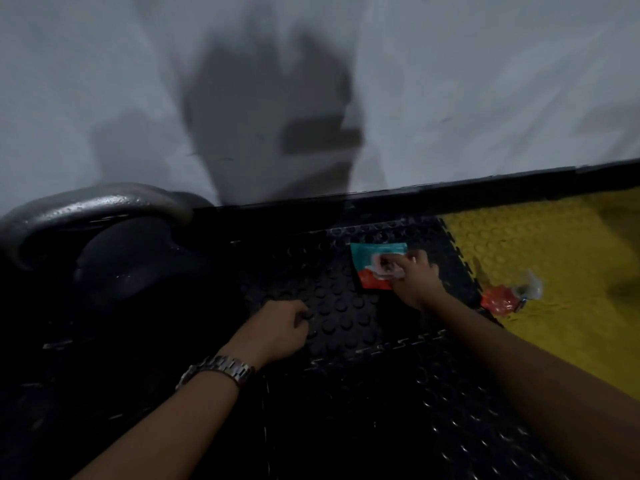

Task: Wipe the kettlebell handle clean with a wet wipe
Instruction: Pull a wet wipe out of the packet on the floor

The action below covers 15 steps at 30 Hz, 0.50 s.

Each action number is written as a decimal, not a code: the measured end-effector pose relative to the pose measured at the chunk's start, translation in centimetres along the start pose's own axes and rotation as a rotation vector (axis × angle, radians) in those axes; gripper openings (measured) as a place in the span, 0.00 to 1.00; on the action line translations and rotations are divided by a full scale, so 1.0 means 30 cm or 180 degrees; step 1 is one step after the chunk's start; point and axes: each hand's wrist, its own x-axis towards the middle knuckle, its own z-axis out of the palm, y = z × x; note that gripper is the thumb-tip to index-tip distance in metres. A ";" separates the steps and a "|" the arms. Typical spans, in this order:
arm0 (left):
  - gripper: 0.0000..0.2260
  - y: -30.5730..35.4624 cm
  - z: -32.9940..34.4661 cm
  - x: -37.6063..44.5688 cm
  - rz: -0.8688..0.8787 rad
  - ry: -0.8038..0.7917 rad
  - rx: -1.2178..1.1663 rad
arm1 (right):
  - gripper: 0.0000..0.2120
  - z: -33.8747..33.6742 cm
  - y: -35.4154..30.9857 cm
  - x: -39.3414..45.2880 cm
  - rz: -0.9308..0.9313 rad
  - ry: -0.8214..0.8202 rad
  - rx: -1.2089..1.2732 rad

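Observation:
A black kettlebell (131, 261) stands at the far left, its grey metal handle (86, 209) arching over the top. A teal and red wet wipe pack (372, 263) lies flat on the black studded floor mat (339, 317), right of centre. My right hand (414, 278) rests on the pack's right side, fingertips pinching at its opening flap; blur hides whether a wipe is in them. My left hand (278, 329), with a metal watch on the wrist, lies on the mat with curled fingers and nothing in it, well apart from both pack and kettlebell.
A white wall (450, 81) with my shadow rises behind a black skirting strip (450, 188). A yellow studded mat (554, 254) joins the black one at the right. On it lies a crumpled red and clear wrapper (509, 296).

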 end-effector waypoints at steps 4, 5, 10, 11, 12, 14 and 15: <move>0.14 -0.028 0.000 -0.004 -0.0065 0.0077 0.0034 | 0.21 0.067 -0.040 -0.049 -0.0319 0.0107 -0.0037; 0.13 -0.032 0.003 -0.004 -0.0063 0.0086 0.0031 | 0.20 0.079 -0.048 -0.061 -0.0408 0.0135 -0.0022; 0.11 -0.045 0.023 -0.006 -0.0033 0.0208 -0.0014 | 0.17 0.117 -0.099 -0.125 -0.0980 0.0385 -0.0092; 0.10 -0.042 0.025 -0.008 -0.0012 0.0247 0.0009 | 0.17 0.120 -0.114 -0.143 -0.1070 0.0476 -0.0052; 0.10 -0.043 0.029 -0.012 0.0022 0.0286 0.0015 | 0.17 0.127 -0.129 -0.161 -0.1190 0.0574 -0.0001; 0.10 -0.035 0.038 -0.014 0.0135 0.0365 -0.0021 | 0.18 0.137 -0.145 -0.188 -0.1405 0.0683 0.0046; 0.10 -0.032 0.044 -0.019 0.0170 0.0431 -0.0063 | 0.17 0.143 -0.153 -0.199 -0.1519 0.0697 0.0057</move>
